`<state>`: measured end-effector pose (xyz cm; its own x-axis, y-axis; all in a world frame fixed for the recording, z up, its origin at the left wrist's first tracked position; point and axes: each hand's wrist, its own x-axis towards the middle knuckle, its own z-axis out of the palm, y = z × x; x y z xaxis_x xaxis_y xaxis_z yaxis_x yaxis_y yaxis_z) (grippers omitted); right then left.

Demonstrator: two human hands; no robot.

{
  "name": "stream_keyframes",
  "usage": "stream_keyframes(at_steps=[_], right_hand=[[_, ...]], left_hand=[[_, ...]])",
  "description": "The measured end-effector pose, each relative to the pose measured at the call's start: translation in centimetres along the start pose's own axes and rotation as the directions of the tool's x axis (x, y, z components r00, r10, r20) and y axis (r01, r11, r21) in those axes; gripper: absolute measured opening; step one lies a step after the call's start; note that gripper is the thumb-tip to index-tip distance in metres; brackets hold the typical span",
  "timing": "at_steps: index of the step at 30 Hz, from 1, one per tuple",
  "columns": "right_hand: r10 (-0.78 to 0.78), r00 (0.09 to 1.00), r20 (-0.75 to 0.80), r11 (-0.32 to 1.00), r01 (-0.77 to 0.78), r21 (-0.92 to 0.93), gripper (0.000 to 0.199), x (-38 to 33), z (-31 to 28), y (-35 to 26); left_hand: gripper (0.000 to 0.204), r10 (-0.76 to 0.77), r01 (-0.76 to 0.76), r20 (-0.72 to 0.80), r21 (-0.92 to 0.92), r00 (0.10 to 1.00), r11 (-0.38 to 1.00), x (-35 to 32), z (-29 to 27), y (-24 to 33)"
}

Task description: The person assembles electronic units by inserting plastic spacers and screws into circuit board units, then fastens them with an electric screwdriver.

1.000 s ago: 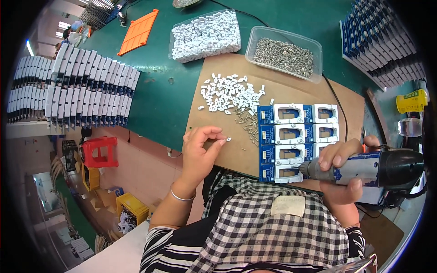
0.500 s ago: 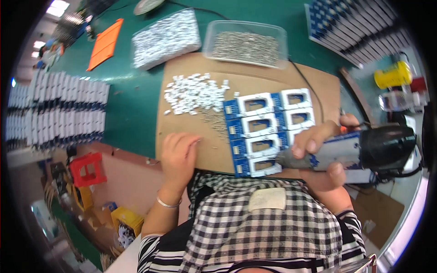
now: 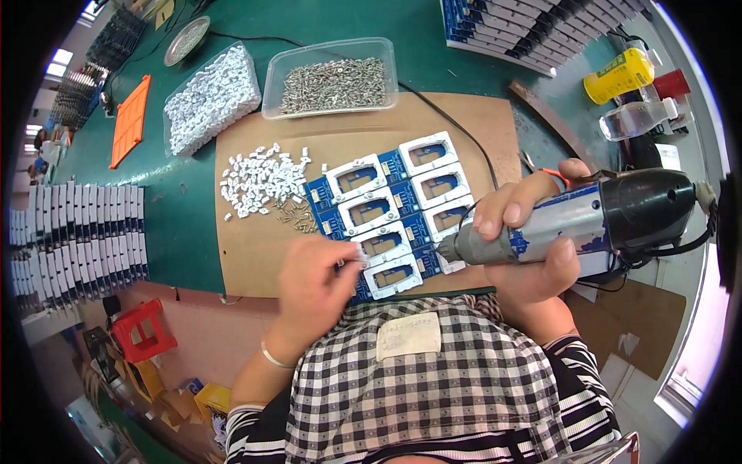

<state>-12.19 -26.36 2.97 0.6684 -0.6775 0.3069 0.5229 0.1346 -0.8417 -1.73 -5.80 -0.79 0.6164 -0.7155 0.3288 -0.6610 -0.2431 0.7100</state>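
Observation:
My right hand [image 3: 532,288] is wrapped round a grey and black electric screwdriver [image 3: 568,226], held nearly level. Its nose is over the lower right of a panel of blue circuit boards [image 3: 402,192] with white plastic frames [image 3: 395,240] in two columns. The bit's tip is too small to make out. At the panel's lower left edge, my left hand [image 3: 315,282] is closed in a pinch; a bit of white shows at the fingertips, its kind unclear. Small white plastic pieces [image 3: 263,179] and loose screws [image 3: 297,216] lie just beyond that hand.
A brown board [image 3: 251,259] lies under the work. Behind it stand a clear tub of screws [image 3: 332,83] and a bag of white pieces [image 3: 212,100]. Stacked boards [image 3: 81,232] stand left, more [image 3: 533,31] far right. A cable, pliers [image 3: 553,172] and bottle [image 3: 638,118] are right.
The view has shifted. My left hand has moved right from the bare brown board to the panel's edge, its fingers now pinched. The screwdriver's nose is still over the panel.

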Motion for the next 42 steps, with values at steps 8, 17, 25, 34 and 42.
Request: stream_keyframes(at_steps=[8, 17, 25, 34, 42], right_hand=[[0.002, 0.999, 0.052, 1.0, -0.002, 0.0, 0.074, -0.8, -1.5, -0.1], [0.054, 0.976, 0.213, 0.998, -0.047, -0.038, 0.065, -0.6, -0.2, -1.3], [0.131, 0.925, 0.356, 0.99, -0.141, 0.001, 0.058, -0.1, 0.6, -0.8], [0.208, 0.877, 0.433, 0.977, -0.161, -0.143, 0.066, 0.6, 1.0, -1.3], [0.091, 0.762, 0.642, 0.985, 0.027, -0.172, 0.077, 1.3, 2.4, -0.4]], left_hand=[[0.036, 0.035, -0.045, 0.129, 0.077, 0.991, 0.996, 1.2, 3.8, 0.7], [0.041, 0.006, -0.029, 0.187, 0.123, 0.982, 0.992, 2.3, 3.3, 1.4], [0.038, 0.038, -0.05, 0.145, 0.085, 0.989, 0.995, 1.9, 3.1, 1.3], [0.038, 0.058, -0.068, 0.119, 0.086, 0.991, 0.994, 1.7, 3.2, 1.0], [0.038, 0.024, -0.027, 0.067, 0.039, 0.997, 0.999, 1.4, 3.4, 0.3]])
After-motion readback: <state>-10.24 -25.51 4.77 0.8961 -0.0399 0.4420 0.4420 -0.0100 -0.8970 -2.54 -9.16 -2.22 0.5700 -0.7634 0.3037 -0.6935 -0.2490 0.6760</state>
